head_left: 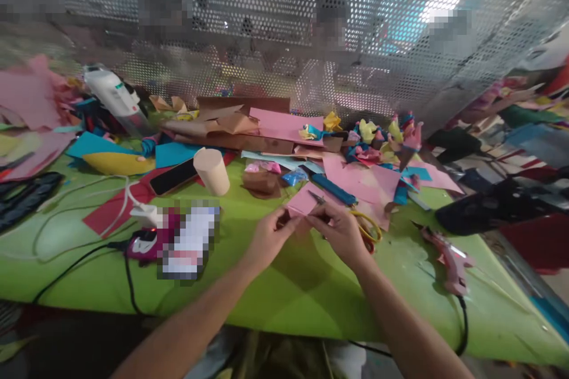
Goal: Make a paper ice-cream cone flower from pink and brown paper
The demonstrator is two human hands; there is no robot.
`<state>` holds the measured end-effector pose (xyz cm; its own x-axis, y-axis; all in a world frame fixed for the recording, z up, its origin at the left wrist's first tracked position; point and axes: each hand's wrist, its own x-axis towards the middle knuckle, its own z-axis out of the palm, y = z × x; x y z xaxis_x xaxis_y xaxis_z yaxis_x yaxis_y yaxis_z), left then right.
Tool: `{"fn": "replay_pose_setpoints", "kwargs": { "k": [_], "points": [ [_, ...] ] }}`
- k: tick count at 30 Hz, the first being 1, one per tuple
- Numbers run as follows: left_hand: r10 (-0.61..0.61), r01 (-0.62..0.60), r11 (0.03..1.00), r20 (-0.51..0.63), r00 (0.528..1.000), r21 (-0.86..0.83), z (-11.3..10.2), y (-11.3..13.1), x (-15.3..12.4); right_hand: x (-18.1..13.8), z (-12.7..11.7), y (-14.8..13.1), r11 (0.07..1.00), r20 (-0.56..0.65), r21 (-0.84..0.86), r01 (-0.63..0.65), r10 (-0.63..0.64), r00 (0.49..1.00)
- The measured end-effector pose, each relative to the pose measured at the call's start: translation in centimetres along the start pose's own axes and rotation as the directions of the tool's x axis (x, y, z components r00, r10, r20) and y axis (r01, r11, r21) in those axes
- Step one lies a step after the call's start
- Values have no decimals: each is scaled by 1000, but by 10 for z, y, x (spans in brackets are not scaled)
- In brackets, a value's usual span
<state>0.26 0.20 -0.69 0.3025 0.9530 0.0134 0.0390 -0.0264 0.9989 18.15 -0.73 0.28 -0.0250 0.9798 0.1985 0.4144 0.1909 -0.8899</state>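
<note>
A small folded piece of pink paper is held up over the table between my two hands. My left hand pinches its lower left edge between thumb and fingers. On the right side, the thumb and fingers of my right hand press together at the paper's edge. A pointed metal tip shows against the paper above my right fingers, and yellow scissor handles stick out beyond that hand. The scissors appear tucked in the right hand; their middle is hidden. A blue utility knife lies just behind.
A pink hot glue gun lies at right with its cord. To the left are a phone, a power strip, cables, a dark phone and a cardboard tube. Coloured paper and cardboard pile up along the perforated metal screen.
</note>
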Motion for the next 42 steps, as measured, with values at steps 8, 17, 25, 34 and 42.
{"fn": "replay_pose_setpoints", "kwargs": {
  "k": [8, 17, 25, 34, 42],
  "points": [
    [54, -52, 998, -21, 998, 46, -2, 7, -1, -3, 2, -2, 996, -10, -36, 80, -80, 997],
    [75, -63, 991, -92, 993, 121, -5, 10, -2, -3, 3, -5, 976, 8, -128, 178, -178, 984],
    [36, -32, 994, -38, 999, 103, -3, 12, -3, -3, 6, -5, 960, 15, -160, 231, -231, 973],
    [-12, 14, 1000, -110, 994, 23, -7, 15, 0, 0, 0, -2, 984, 0, -102, 149, -150, 989],
    [-21, 23, 1000, -175, 984, 9, -9, 13, 2, 1, 3, 5, 998, -35, -3, 70, -70, 997]
  ]
}}
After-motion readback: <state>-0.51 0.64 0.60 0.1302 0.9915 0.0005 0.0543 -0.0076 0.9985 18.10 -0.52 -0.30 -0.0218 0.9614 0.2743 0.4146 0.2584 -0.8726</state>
